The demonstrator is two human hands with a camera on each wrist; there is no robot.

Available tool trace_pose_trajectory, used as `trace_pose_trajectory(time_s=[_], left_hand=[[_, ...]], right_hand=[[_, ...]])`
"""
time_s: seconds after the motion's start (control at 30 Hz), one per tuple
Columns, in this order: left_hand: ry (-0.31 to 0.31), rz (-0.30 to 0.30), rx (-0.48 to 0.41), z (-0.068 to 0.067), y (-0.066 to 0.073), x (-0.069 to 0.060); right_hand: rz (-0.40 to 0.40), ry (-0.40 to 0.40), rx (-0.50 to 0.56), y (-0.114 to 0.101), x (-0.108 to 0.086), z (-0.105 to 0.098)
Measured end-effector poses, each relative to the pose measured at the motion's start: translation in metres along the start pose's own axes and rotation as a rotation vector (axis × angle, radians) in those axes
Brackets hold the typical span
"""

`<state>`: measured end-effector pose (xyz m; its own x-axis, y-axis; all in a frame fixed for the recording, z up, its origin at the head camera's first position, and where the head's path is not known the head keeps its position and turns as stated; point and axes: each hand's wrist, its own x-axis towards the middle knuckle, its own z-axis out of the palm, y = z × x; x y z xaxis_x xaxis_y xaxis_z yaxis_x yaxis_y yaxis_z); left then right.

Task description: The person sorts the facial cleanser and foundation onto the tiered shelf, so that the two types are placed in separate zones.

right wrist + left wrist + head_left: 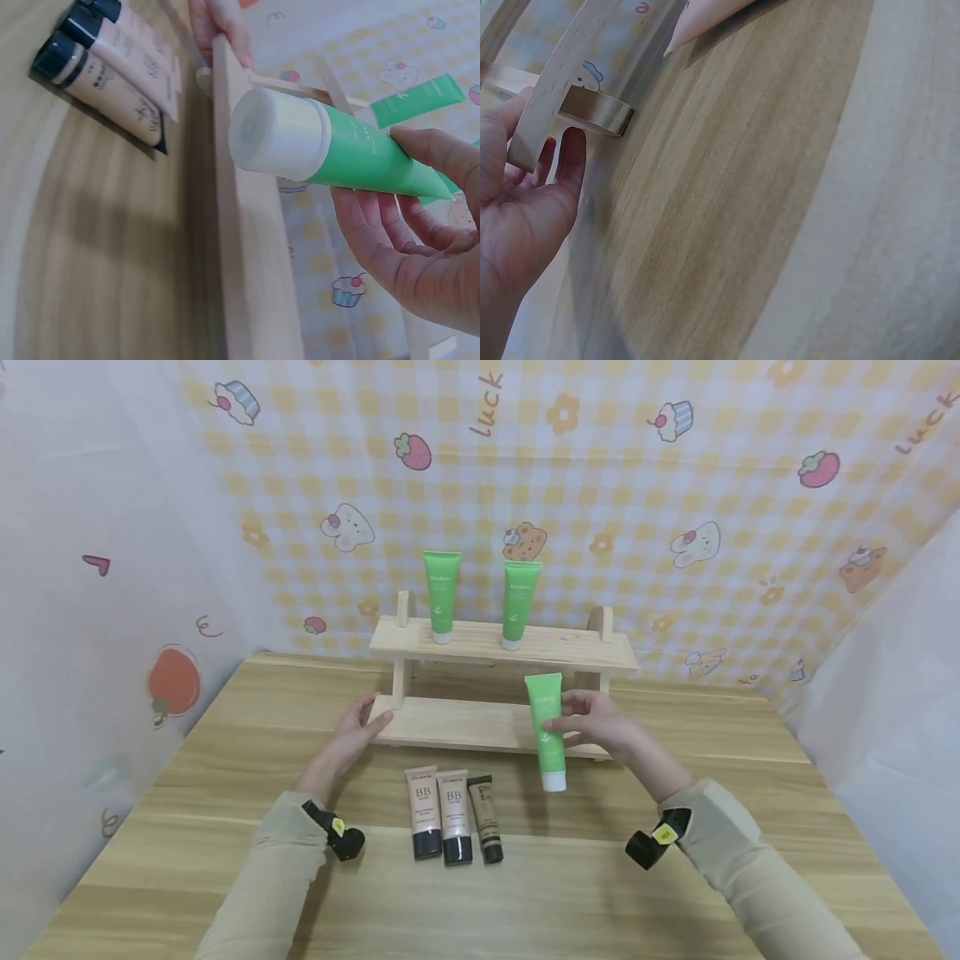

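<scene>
My right hand [596, 722] pinches a green squeeze tube [546, 718] between thumb and fingers, its white cap pointing down, in front of the lower board at the right. In the right wrist view the cap [274, 135] faces the camera. At the left end of the two-tier wooden shelf [457, 724], my left hand [352, 735] grips the lower board; the left wrist view has the thumb and fingers on either side of the board's end [536, 131]. Two more green tubes, one at the left [442, 597] and one near the middle [519, 604], stand cap-down on the upper board.
On the wooden table [360, 893], before the shelf, lie two pink BB cream tubes [424, 810] with black caps and a slimmer gold-brown tube [485, 818]. A checked cloth with cartoon prints [465, 493] hangs behind. White cloth [90, 568] stands at the sides.
</scene>
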<state>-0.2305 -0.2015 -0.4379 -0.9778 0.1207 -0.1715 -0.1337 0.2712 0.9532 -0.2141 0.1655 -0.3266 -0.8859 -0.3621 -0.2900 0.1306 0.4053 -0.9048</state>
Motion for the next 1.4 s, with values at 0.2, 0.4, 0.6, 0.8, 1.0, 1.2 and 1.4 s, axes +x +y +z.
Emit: trace_pose_trajectory(time_s=[0.2,0.4,0.6,0.8,1.0,1.2,1.4], left_hand=[[0.016,-0.005,-0.004,0.001,0.002,-0.001],[0.013,-0.003,-0.023,0.001,0.004,-0.002],[0.018,-0.008,-0.024,0.001,0.004,-0.002],[0.026,-0.011,-0.021,0.001,0.003,-0.002],[0.025,-0.009,-0.025,0.001,0.002,0.0],[0.016,-0.003,-0.009,0.0,0.001,0.001],[0.025,-0.005,-0.018,0.001,0.001,0.001]], right_hand=[[-0.052,-0.009,0.023,-0.007,-0.001,-0.009],[-0.108,-0.017,0.015,-0.01,-0.004,-0.02],[-0.083,0.043,-0.001,-0.016,-0.004,-0.03],[-0.107,0.095,-0.004,-0.022,-0.002,-0.041],[-0.118,0.125,-0.007,-0.028,0.001,-0.053],[-0.188,0.166,-0.037,-0.036,0.003,-0.064],[-0.205,0.195,0.028,-0.044,0.008,-0.073]])
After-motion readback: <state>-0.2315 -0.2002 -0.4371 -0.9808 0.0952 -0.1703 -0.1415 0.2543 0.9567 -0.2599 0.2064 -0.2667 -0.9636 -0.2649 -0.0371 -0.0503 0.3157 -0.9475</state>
